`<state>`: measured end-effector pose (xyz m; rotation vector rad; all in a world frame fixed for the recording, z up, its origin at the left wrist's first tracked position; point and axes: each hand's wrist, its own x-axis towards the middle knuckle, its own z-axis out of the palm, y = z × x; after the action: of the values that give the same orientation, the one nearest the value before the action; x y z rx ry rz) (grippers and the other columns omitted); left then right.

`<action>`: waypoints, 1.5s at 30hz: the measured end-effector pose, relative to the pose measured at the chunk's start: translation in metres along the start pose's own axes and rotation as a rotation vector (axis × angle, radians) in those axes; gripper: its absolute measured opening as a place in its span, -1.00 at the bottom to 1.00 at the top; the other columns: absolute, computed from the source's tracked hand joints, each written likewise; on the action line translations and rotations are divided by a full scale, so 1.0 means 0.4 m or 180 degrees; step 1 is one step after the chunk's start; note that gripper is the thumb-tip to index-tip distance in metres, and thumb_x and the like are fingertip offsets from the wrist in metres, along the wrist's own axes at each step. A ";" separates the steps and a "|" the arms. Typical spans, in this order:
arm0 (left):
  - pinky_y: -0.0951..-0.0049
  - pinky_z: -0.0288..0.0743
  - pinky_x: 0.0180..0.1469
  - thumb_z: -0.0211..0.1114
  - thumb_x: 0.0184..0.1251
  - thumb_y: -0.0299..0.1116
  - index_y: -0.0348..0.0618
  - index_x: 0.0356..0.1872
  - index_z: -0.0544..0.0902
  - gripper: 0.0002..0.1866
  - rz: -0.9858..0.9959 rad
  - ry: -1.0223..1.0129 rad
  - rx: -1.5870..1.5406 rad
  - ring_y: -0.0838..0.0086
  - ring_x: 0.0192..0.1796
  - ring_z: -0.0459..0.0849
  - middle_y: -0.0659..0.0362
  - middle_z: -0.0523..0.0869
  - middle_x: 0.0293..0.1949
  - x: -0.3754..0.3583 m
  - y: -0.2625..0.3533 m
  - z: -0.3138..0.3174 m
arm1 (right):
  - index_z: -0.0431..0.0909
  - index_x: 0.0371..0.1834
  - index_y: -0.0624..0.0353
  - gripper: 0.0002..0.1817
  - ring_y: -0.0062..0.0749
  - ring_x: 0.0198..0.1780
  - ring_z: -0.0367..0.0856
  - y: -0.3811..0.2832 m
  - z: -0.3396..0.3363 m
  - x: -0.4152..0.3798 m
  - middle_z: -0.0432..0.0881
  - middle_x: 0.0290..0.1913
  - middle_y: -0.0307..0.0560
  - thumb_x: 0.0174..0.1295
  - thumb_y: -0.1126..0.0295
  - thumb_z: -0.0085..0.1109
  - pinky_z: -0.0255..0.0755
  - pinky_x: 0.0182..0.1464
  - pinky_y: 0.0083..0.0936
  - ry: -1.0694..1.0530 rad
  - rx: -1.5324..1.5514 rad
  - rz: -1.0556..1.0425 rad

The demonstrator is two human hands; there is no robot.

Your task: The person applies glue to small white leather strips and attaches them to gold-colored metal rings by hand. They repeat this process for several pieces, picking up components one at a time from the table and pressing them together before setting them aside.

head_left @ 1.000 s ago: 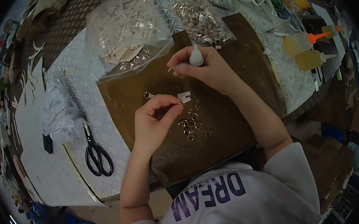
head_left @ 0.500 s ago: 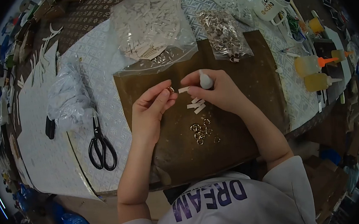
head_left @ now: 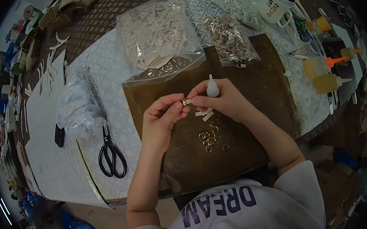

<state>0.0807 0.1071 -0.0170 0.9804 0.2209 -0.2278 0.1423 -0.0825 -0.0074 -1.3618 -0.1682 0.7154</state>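
My left hand [head_left: 161,115] pinches a small gold-coloured metal ring [head_left: 184,103] between thumb and fingers. Facing it, my right hand [head_left: 230,100] holds a short pale strip [head_left: 188,101] between thumb and forefinger, its end right at the ring. A small white squeeze bottle with a pointed nozzle [head_left: 212,89] is also tucked in the right hand, nozzle up. Just below the hands lie a few loose pale strips [head_left: 208,116] on the brown mat [head_left: 242,153]. Nearer my body is a little heap of gold metal rings [head_left: 208,139].
Beyond the mat lie a plastic bag of pale strips [head_left: 155,35] and a bag of metal pieces [head_left: 229,37]. Black-handled scissors [head_left: 112,156] rest at left beside a crumpled plastic bag [head_left: 79,105]. A white mug [head_left: 275,6] and yellowish squeeze bottles [head_left: 317,67] stand at right.
My hands have come together, bringing the strip's end to the metal ring. The view has shifted slightly, moving the table things a little right and down.
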 end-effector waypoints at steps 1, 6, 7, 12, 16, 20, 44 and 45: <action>0.55 0.57 -0.07 0.18 0.32 -0.54 -0.33 -0.04 0.59 -0.78 -0.0057 -0.0043 -0.0059 0.48 -0.17 0.68 0.08 0.69 -0.17 0.000 0.001 -0.001 | 0.61 -0.22 0.26 -0.83 -0.66 -0.41 0.56 -0.001 -0.001 0.000 0.63 -0.41 -0.23 0.17 0.43 0.28 0.46 -0.31 -0.69 -0.0030 0.0016 0.0050; 0.54 0.57 -0.07 0.19 0.31 -0.54 -0.34 -0.03 0.59 -0.77 -0.0177 -0.0178 -0.0009 0.47 -0.15 0.68 0.08 0.69 -0.17 0.001 0.004 -0.001 | 0.56 -0.25 0.23 -0.82 -0.65 -0.36 0.57 0.006 -0.002 0.000 0.62 -0.38 -0.23 0.12 0.46 0.32 0.47 -0.29 -0.69 -0.0096 0.0157 -0.0038; 0.53 0.57 -0.07 0.19 0.31 -0.54 -0.35 -0.03 0.59 -0.76 -0.0187 -0.0174 0.0017 0.47 -0.14 0.68 0.08 0.70 -0.17 0.001 0.006 0.001 | 0.55 -0.25 0.23 -0.81 -0.65 -0.35 0.57 0.009 -0.002 0.001 0.62 -0.37 -0.23 0.11 0.46 0.33 0.47 -0.28 -0.69 -0.0075 0.0140 -0.0088; 0.58 0.55 -0.08 0.31 0.20 -0.56 -0.33 -0.13 0.64 -0.79 0.0079 0.0140 0.0615 0.51 -0.19 0.67 0.12 0.72 -0.24 0.001 0.004 0.009 | 0.55 -0.26 0.23 -0.82 -0.64 -0.32 0.58 0.028 -0.003 0.006 0.62 -0.36 -0.23 0.11 0.46 0.33 0.47 -0.25 -0.69 -0.0004 -0.0091 -0.0292; 0.63 0.54 -0.12 0.35 0.14 -0.59 -0.31 -0.19 0.67 -0.81 0.0469 0.0452 0.1208 0.56 -0.25 0.67 0.15 0.72 -0.28 0.001 -0.004 0.018 | 0.57 -0.31 0.24 -0.84 -0.68 -0.32 0.56 0.006 0.011 -0.002 0.62 -0.37 -0.26 0.11 0.45 0.33 0.45 -0.25 -0.69 0.0118 -0.0896 -0.0467; 0.62 0.56 -0.16 0.34 0.15 -0.59 -0.33 -0.20 0.66 -0.82 0.0466 0.0510 0.1287 0.56 -0.26 0.68 0.14 0.72 -0.28 -0.002 -0.010 0.019 | 0.58 -0.33 0.25 -0.86 -0.70 -0.33 0.54 0.004 0.017 -0.007 0.62 -0.38 -0.27 0.10 0.46 0.32 0.44 -0.26 -0.70 0.0097 -0.1040 -0.0312; 0.52 0.61 -0.09 0.35 0.17 -0.52 -0.31 -0.09 0.62 -0.74 -0.0156 0.0763 -0.0230 0.41 -0.18 0.71 0.07 0.71 -0.20 0.019 0.029 -0.043 | 0.46 0.03 0.19 -0.62 -0.42 -0.28 0.55 -0.036 -0.004 -0.003 0.46 -0.14 -0.12 0.12 0.55 0.25 0.48 -0.23 -0.52 0.0510 -0.2328 -0.1654; 0.52 0.61 -0.10 0.35 0.17 -0.52 -0.31 -0.09 0.62 -0.73 -0.0166 0.0777 -0.0211 0.41 -0.18 0.71 0.07 0.71 -0.20 0.019 0.030 -0.043 | 0.49 0.02 0.17 -0.62 -0.40 -0.26 0.57 -0.043 0.002 -0.007 0.47 -0.15 -0.12 0.09 0.59 0.26 0.50 -0.23 -0.52 0.0495 -0.2194 -0.1519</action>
<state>0.0899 0.1275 -0.0189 0.9365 0.4748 -0.1472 0.1460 -0.0842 0.0097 -1.9267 -0.6351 0.1359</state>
